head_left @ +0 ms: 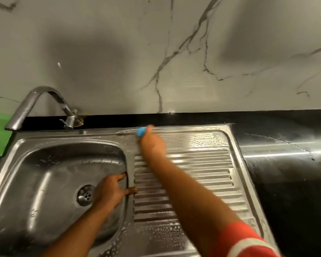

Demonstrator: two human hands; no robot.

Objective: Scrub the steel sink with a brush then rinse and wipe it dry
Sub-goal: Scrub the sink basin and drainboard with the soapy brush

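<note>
My right hand (152,141) grips the blue brush (141,131) at centre frame, on the steel sink (211,151) back rim; left hand (109,191), fingers straight, braces the basin edge. I'd press firmly, overlapping strokes.

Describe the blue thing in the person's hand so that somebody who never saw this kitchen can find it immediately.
Start at the steel sink and follow its ribbed draining board to the flat strip along the back edge, near the black counter. There the right hand holds a small brush against the wet steel. It is the only bright blue thing among grey metal.
</note>
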